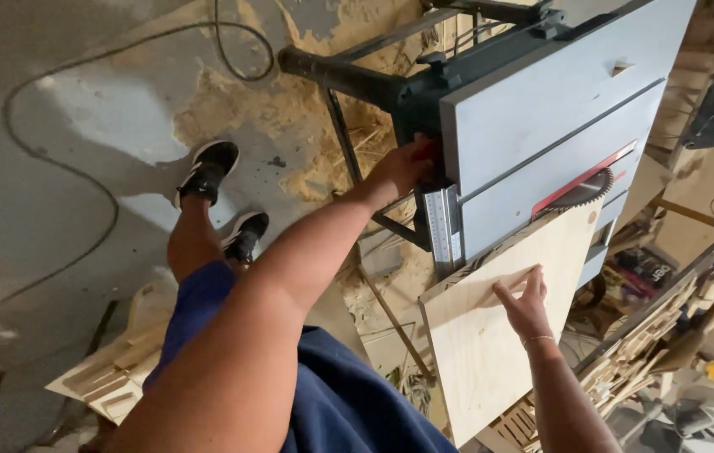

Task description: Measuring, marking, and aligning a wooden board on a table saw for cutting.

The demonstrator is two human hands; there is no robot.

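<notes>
1. one table saw (554, 109), one blade (583, 191), one plywood panel (499, 319) lying against the saw's front edge.
2. right hand (524, 302) rests flat on the panel, fingers spread, gripping nothing.
3. left hand (403, 168) closes on the saw's side; what it holds is hidden.
4. panel's near end is cut off.

The left arm reaches straight forward, its left hand (405, 165) curled shut around something at the far end (fingers hidden from view). The right arm rises from the lower edge, right hand (524, 300) flat, palm down, fingers spread, a thin bracelet at the wrist.
</notes>
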